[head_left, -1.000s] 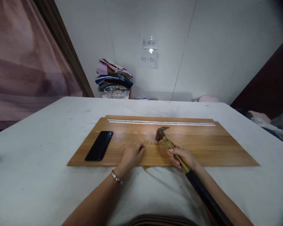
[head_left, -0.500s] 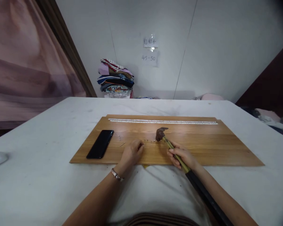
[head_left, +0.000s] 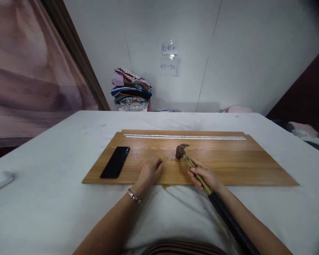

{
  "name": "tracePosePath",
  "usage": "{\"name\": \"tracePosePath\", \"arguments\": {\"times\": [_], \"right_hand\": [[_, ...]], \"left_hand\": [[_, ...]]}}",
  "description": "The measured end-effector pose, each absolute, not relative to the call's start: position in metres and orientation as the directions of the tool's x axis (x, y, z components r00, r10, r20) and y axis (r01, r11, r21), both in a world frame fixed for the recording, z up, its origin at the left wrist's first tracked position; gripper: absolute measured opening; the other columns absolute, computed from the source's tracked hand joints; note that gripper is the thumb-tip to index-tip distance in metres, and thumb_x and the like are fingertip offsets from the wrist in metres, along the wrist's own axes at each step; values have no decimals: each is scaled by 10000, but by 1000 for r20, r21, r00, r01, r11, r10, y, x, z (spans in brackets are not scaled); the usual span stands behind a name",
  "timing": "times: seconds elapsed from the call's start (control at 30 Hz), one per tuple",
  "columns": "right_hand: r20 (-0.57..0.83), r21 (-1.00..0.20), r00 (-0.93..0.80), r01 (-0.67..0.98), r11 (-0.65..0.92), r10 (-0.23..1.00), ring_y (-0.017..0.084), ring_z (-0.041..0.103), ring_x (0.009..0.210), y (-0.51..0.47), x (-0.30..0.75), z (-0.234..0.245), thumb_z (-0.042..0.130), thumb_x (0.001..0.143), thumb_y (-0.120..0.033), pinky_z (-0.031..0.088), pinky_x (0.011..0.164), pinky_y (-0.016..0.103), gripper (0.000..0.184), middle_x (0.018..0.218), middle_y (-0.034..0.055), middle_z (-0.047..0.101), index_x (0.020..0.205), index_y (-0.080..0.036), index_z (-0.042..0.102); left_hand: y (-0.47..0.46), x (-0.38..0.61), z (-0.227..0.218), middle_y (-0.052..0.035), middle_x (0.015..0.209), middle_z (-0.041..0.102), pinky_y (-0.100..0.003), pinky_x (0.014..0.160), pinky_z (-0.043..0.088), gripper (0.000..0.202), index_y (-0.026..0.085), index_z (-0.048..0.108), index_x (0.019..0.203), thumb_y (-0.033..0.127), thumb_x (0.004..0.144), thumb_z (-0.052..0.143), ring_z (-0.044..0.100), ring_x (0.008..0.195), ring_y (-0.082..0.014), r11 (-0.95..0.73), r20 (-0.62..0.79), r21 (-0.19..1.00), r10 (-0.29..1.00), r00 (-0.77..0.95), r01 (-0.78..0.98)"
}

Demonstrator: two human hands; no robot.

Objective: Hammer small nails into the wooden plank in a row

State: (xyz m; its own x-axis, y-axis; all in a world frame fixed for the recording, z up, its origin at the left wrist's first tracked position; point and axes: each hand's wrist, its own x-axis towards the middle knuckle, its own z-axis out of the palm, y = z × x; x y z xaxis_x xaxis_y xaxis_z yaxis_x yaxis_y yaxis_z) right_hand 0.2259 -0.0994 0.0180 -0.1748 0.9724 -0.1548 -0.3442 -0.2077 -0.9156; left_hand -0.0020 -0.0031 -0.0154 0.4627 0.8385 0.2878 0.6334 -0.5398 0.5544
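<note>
My right hand [head_left: 202,175] is wrapped round the handle of a claw hammer [head_left: 180,151]. Its rusty brown head is just above the board, claw pointing away to the right, and the long handle, yellowish then black, runs back along my forearm. My left hand [head_left: 152,170], wearing a silver bracelet, rests on the wooden board [head_left: 228,163] with thumb and fingertips pinched together at a small nail, mostly hidden by the fingers. Between that pinch and the hammer head, several small nails [head_left: 171,158] stand in the board. Loose nails [head_left: 140,162] lie left of my left hand.
A black phone [head_left: 115,162] lies on the board's left part. Two pale measuring strips [head_left: 186,137] run along its far edge. The board is on a white-covered table [head_left: 42,152]. Folded cloths [head_left: 131,90] are stacked behind, and a white object [head_left: 1,181] is at far left.
The view has shifted slightly, so the board and phone appear a little further right. Both hands keep their grips, and the hammer head remains low over the board.
</note>
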Motion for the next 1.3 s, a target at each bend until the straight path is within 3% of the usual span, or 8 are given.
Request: {"name": "tracePosePath", "arguments": {"times": [0.57,0.9,1.3], "right_hand": [[-141,-878,-191,-429,-212,971,24,398,326,-101,229,16,685,762,-316,329,278,150,619,713,-42,568,1337,-244,466],[-171,-876,-202,-417,-243,964,21,375,311,-99,232,13,685,750,-323,318,265,142,632,684,-39,577,1337,-223,474],[-149,-876,-221,-421,-233,964,17,364,315,-100,232,12,664,775,-315,317,269,144,586,700,-41,580,1326,-244,478]], "left_hand": [[-4,-4,-12,-6,758,626,-251,650,422,158,192,591,800,260,872,468,577,700,-138,-520,256,575,848,465,632],[-5,-3,-9,-5,756,631,-251,661,430,165,194,593,811,268,875,460,580,699,-138,-513,254,587,851,459,626],[-1,-4,-9,15,722,659,-230,626,426,188,195,617,791,299,857,475,583,652,-127,-410,195,690,899,392,597]]}}
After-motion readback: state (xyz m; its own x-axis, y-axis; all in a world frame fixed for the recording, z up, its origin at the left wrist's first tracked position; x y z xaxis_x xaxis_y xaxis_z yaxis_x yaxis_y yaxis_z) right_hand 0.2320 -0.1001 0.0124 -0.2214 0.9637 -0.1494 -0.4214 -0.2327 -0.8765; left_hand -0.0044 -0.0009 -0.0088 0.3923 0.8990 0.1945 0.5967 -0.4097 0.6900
